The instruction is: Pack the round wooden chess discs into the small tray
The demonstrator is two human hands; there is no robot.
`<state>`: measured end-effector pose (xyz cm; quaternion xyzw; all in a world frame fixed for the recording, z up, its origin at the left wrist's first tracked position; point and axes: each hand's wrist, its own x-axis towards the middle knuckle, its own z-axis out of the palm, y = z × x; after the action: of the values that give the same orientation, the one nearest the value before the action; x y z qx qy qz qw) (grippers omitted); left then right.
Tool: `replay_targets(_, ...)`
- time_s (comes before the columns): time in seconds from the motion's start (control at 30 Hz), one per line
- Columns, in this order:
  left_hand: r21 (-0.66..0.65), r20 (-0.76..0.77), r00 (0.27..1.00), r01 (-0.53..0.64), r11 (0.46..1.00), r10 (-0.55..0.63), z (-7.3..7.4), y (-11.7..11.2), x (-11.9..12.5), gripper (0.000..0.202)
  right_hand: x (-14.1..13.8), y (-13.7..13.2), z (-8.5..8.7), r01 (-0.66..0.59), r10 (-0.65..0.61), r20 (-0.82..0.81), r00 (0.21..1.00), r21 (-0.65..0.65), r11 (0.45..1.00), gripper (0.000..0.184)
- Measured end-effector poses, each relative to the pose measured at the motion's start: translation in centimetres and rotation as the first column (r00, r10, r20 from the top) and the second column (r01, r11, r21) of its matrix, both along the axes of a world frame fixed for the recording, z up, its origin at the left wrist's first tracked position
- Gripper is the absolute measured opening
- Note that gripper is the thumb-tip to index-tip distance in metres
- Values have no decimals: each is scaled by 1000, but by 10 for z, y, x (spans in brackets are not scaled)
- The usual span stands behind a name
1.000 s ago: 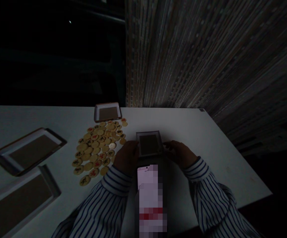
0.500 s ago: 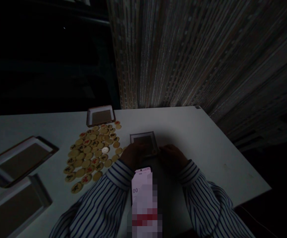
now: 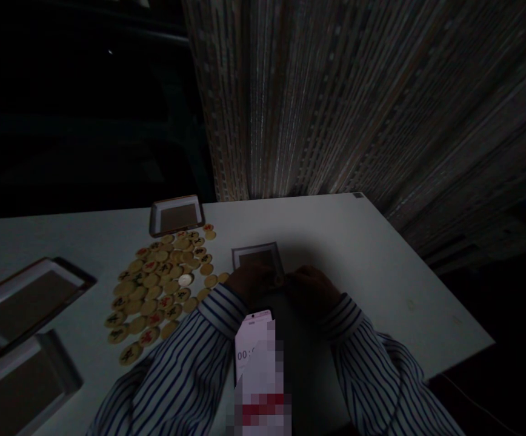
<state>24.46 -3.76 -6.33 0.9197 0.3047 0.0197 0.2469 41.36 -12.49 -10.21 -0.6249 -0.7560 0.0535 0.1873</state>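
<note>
Grip: too dark to tell; your left hand [image 3: 254, 281] over box [image 3: 254, 247], right hand [image 3: 314, 288] beside.
Pieces [image 3: 152, 280]: your left sleeve [image 3: 176, 375] could sweep them.

- A dim room, this was, home-like but hard to pin down!
- Beyond the white worktop [image 3: 326, 221] hung a stringy, striped curtain [image 3: 290, 109]!
- Round game pieces [image 3: 153, 292] lay out, too!

Right grip [image 3: 314, 290] — shadowed, unclear.
</note>
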Motion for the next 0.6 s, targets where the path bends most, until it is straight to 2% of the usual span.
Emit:
replay_targets(0.23, -48, -27, 999, 17, 999, -18, 1, 0, 1, 24, 0, 2, -1, -20, 21, 48, 999, -10, 1000, 22)
replay_targets(0.6, -3, -96, 995, 12, 1000, -12, 1, 2, 5, 24, 0, 2, -1, -5, 5, 24, 1000, -5, 1000, 22)
